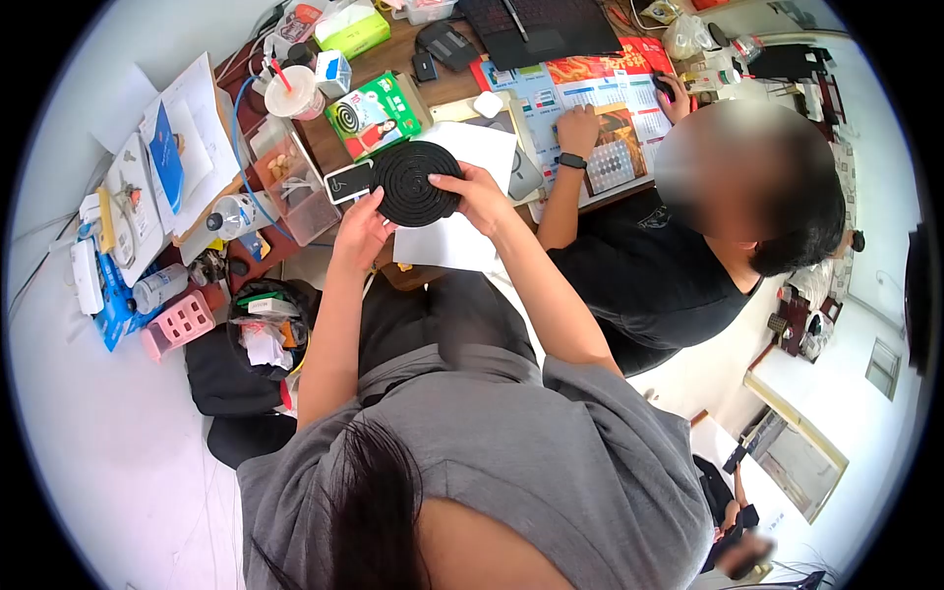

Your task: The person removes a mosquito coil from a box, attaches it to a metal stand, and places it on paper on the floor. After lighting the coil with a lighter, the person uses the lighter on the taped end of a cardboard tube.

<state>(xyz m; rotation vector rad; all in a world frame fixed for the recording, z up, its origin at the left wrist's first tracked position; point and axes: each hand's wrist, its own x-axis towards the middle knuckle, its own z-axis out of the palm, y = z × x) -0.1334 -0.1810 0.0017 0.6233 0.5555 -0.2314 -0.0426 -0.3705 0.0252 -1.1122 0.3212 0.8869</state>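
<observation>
A black spiral mosquito coil [417, 185] is held flat over the desk's front edge, between both my hands. My left hand [366, 232] is closed on its lower left edge, thumb on top. From the right, my right hand [477, 199] grips it with the thumb lying across its face. Just left of the coil is a small black-and-white rectangular item [349, 183], close to my left fingertips. Behind the coil lies a green box [374, 115] with a coil pictured on it. White paper sheets [444, 243] lie under and behind my hands.
To the right, a co-worker in black [649, 265] sits with one hand on a mouse and the other on a calendar [618, 147]. A lidded cup with a straw [294, 92] and a clear plastic bin [290, 177] stand left. A filled trash bin [267, 329] is below.
</observation>
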